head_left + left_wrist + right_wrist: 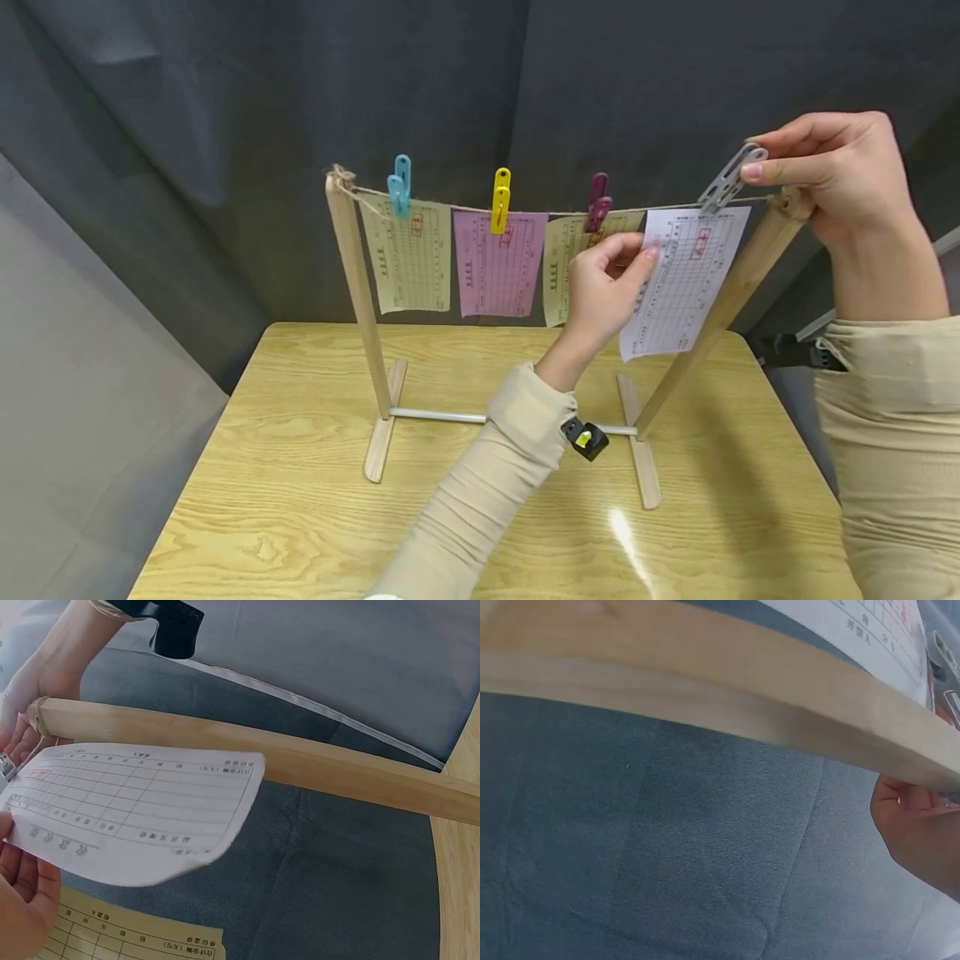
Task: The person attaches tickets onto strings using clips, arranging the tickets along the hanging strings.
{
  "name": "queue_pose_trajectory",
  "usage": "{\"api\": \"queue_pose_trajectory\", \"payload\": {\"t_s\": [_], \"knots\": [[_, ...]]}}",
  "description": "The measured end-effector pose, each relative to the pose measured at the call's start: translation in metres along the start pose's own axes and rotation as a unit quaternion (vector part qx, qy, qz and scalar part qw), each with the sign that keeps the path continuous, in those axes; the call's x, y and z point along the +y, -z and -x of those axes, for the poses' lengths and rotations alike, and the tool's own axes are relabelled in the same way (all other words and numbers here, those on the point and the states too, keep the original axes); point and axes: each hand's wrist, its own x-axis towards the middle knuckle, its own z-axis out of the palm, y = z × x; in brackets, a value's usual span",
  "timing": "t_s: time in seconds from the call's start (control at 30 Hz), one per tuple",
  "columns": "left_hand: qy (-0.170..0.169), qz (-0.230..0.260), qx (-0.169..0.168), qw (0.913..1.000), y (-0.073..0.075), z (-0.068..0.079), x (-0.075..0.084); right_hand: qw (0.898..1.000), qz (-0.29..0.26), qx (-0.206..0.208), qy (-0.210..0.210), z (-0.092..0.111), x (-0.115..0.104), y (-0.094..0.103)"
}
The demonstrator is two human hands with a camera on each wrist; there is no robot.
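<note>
A white printed slip (678, 292) with a red stamp hangs at the right end of a twine line (468, 207). My left hand (603, 287) pinches its left edge between thumb and fingers. My right hand (855, 171) pinches the upper end of a grey clothespin (731, 179), whose lower tips meet the slip's top edge at the line. In the left wrist view the white slip (135, 810) bows outward over the wooden post (187, 731). The right wrist view shows the post crossing in front, with part of my right hand (919, 825) below it.
Further left hang a yellow slip (412, 267) under a blue clothespin (401, 187), a pink slip (498, 275) under a yellow clothespin (501, 200), and another yellow slip (557, 275) under a maroon clothespin (597, 202). The wooden stand (360, 308) rests on a wood-grain table (300, 517) before dark cloth.
</note>
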Motion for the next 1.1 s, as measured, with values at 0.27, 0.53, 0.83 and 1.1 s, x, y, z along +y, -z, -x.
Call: {"api": "queue_pose_trajectory", "payload": {"t_s": [0.27, 0.53, 0.83, 1.1], "knots": [[0.002, 0.01, 0.009, 0.9999, -0.0002, -0.0007, -0.0024, 0.999, 0.02, -0.028, -0.005, 0.0022, 0.0024, 0.0015], [0.009, 0.017, 0.009, 0.9998, -0.0013, -0.002, -0.0008, 0.998, 0.04, -0.033, -0.028, 0.0026, 0.0018, 0.0038], [0.009, 0.012, 0.005, 0.9999, -0.0015, -0.0016, -0.0003, 0.995, 0.087, -0.013, -0.056, 0.0032, 0.0027, 0.0035], [0.012, 0.011, 0.009, 0.9998, -0.0015, -0.0017, -0.0002, 0.989, 0.133, 0.006, -0.061, 0.0049, 0.0042, 0.003]]}}
